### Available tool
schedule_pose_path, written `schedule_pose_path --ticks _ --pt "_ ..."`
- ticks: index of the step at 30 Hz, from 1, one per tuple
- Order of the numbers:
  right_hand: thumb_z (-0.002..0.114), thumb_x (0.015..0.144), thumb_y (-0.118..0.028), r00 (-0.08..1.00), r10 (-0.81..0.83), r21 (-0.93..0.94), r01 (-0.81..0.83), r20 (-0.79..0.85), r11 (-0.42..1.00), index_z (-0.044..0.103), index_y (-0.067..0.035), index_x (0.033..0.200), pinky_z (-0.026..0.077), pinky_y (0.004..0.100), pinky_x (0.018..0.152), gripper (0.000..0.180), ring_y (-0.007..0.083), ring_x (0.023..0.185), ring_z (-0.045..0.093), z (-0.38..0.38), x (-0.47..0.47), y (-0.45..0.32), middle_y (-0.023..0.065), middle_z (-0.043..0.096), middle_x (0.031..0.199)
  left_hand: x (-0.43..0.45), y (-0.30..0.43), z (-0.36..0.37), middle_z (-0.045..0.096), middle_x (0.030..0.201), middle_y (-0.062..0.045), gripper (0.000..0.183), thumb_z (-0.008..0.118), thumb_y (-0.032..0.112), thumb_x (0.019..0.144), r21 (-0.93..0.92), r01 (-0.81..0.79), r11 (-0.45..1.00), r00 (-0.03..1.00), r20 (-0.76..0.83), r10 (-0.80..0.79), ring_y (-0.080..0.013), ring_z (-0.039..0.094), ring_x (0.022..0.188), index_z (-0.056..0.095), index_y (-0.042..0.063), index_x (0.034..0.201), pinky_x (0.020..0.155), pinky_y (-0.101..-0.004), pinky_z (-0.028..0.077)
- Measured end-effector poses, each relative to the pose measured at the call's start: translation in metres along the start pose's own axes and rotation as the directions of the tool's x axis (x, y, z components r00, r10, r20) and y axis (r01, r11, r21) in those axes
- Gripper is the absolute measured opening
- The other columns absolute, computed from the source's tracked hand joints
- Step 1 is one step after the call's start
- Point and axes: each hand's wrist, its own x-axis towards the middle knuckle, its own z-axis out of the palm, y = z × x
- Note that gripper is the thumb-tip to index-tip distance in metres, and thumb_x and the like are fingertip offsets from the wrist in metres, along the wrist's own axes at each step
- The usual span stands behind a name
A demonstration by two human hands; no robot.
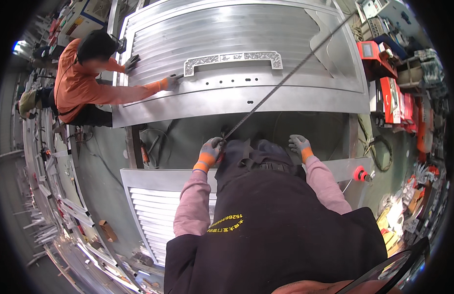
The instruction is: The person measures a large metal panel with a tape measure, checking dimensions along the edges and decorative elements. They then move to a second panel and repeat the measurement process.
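My left hand (211,149), in a grey and orange glove, grips the near end of an extended tape measure (274,88) at my waist. Its dark marked blade slants up to the right across a ribbed metal door panel (227,35). Part of a red thing, perhaps the tape's case, shows beside that hand. My right hand (299,145), gloved alike, hangs free with loosely bent fingers and nothing in it. On the panel lies a carved bracket-shaped metal ornament (232,57), above several dark holes in the panel's flat band.
A co-worker in orange (81,81) leans over the panel's left side, one gloved hand (171,82) at the ornament's left end. Behind me lies a louvred metal panel (153,209). Red boxes (392,101) stand at the right, above a cable (383,158) on the floor.
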Motion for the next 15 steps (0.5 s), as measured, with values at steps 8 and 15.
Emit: schedule_pose_path --ticks 8,15 --pt "0.064 0.086 -0.025 0.999 0.031 0.168 -0.025 -0.036 0.985 0.062 -0.010 0.104 0.049 0.0247 0.056 0.023 0.0121 0.068 0.062 -0.002 -0.002 0.027 0.0028 0.065 0.087 0.046 0.088 0.025 0.063 0.096 -0.013 0.020 0.055 0.010 0.084 -0.027 -0.121 0.992 0.966 0.228 0.124 -0.0279 0.061 0.090 0.064 0.004 0.101 0.082 -0.0331 0.046" --pt "0.061 0.087 -0.020 0.990 0.070 0.190 -0.046 -0.125 0.981 0.062 -0.009 0.104 0.047 0.0235 0.055 0.020 0.0101 0.067 0.060 -0.021 -0.003 0.030 0.0029 0.064 0.087 0.050 0.123 0.052 0.062 0.098 -0.013 0.019 0.057 0.011 0.084 -0.057 -0.221 0.974 0.926 0.301 0.228 -0.0287 0.060 0.092 0.064 0.004 0.101 0.081 -0.0335 0.046"
